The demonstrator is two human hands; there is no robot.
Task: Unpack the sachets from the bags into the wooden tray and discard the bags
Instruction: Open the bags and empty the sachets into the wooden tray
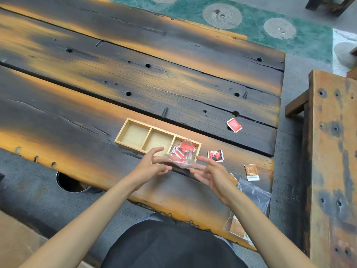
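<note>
A three-compartment wooden tray (135,132) lies on the dark plank table. Its left and middle compartments are bare; the right one holds red sachets (178,152). A crumpled clear bag (183,162) hangs over that right compartment with red sachets showing through it. My left hand (152,165) pinches the bag's near left edge. My right hand (210,171) is at the bag's right edge with straight, spread fingers; whether they touch it is blurred. A second clear bag (253,198) with brown sachets lies at the table's near right corner, partly under my right forearm.
Loose red sachets lie to the right of the tray (215,155) and farther back (234,125). A brown sachet (251,172) lies near the right edge, another (233,178) beside my right wrist. A round bin (71,183) stands under the near edge. A wooden bench (332,151) is at right.
</note>
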